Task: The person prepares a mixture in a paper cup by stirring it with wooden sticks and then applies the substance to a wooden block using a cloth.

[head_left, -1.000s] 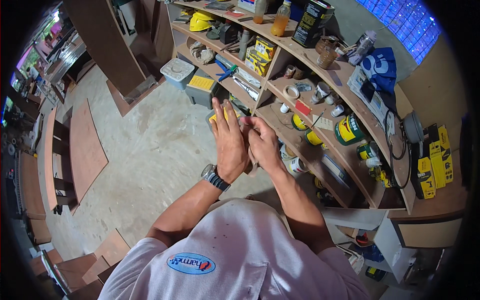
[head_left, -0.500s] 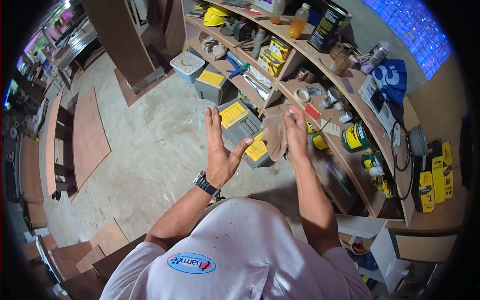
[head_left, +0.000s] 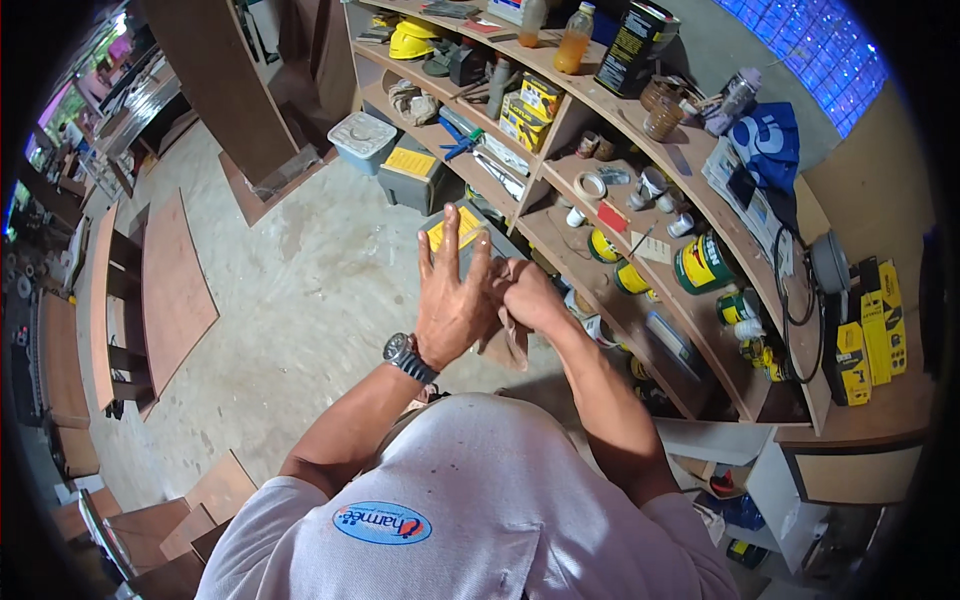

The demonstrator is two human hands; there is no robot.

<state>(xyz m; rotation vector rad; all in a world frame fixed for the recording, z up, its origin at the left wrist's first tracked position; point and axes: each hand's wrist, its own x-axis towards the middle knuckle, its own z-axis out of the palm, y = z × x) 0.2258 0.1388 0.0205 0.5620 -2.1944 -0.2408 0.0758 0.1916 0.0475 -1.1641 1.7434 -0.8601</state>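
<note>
A brown cloth rag (head_left: 507, 346) is bunched in my right hand (head_left: 532, 292), whose fingers are closed round it. Part of the rag hangs below the two hands, and the rest is hidden between them. My left hand (head_left: 452, 300) is held up against the right one, back toward me, fingers stretched out and apart. Its thumb and palm side are hidden. A dark wristwatch (head_left: 405, 354) is strapped on my left wrist. Beyond the hands, a grey toolbox with a yellow label (head_left: 455, 228) stands on the floor, partly covered by my fingers.
On the right, a curved wooden shelf unit (head_left: 600, 85) holds paint cans (head_left: 706, 262), bottles (head_left: 575, 40) and a yellow hard hat (head_left: 412, 40). Beside it stands a lidded tub (head_left: 362, 140). A curved wooden piece (head_left: 180, 290) lies on the concrete floor (head_left: 290, 300) at left.
My right hand has moved left and toward me with the rag, meeting my left hand. The left hand has turned, its fingers spreading. The view has shifted slightly.
</note>
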